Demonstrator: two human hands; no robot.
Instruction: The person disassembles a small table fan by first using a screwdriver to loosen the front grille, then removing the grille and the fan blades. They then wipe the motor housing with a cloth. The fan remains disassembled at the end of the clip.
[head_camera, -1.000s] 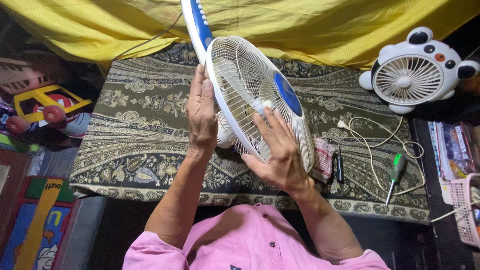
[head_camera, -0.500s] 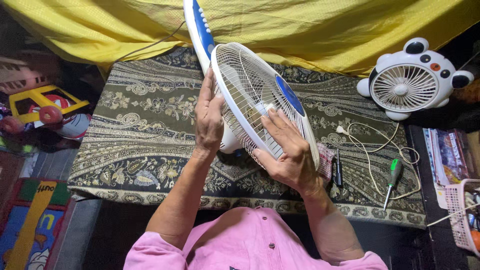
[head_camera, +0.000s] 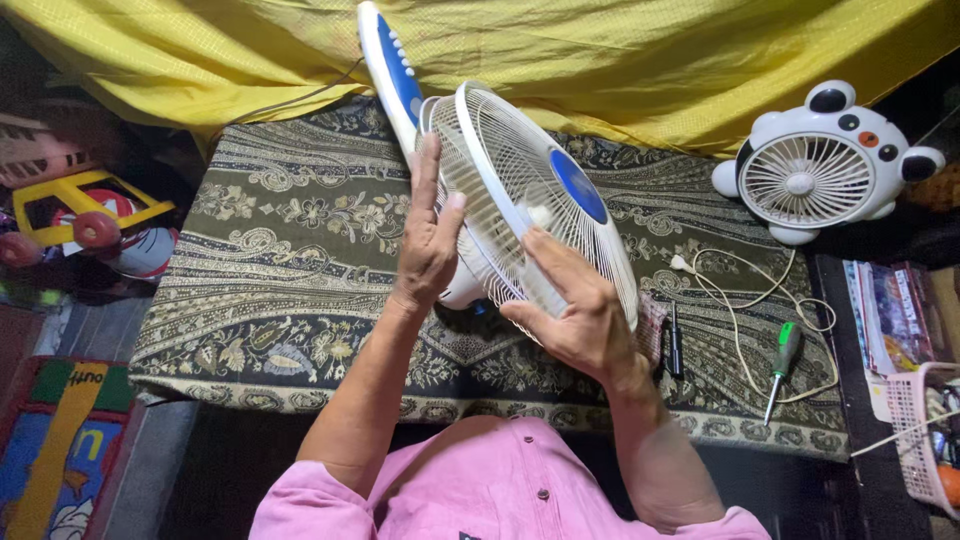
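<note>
- The left hand (head_camera: 428, 240) lies flat against the back side of the white fan (head_camera: 520, 190), fingers straight and pointing away from the person, thumb touching the grille rim; it presses rather than grips.
- The right hand (head_camera: 575, 315) rests open on the front grille, fingers spread over the wires just below the blue centre cap (head_camera: 577, 186); it is not closed round anything.
- The two hands stand apart, with the fan head sandwiched between them.
- The fan is tilted on edge above the middle of the patterned cloth (head_camera: 290, 260), its white and blue stand (head_camera: 392, 70) reaching to the far side toward the yellow sheet (head_camera: 650, 60).
- Just right of the right hand, a small checked rag (head_camera: 652, 325) and a dark slim tool (head_camera: 677, 338) lie on the cloth.
- Farther right a green-handled screwdriver (head_camera: 783, 365) lies within the loops of a white cord (head_camera: 745, 290).
- At the far right stands a small white panda-shaped fan (head_camera: 825, 165).
- A pink basket (head_camera: 912, 420) sits at the near right edge.
- On the left, well apart, are a yellow toy (head_camera: 85, 205) and a colourful play mat (head_camera: 60, 440).
- The person wears a pink shirt (head_camera: 480, 480).
</note>
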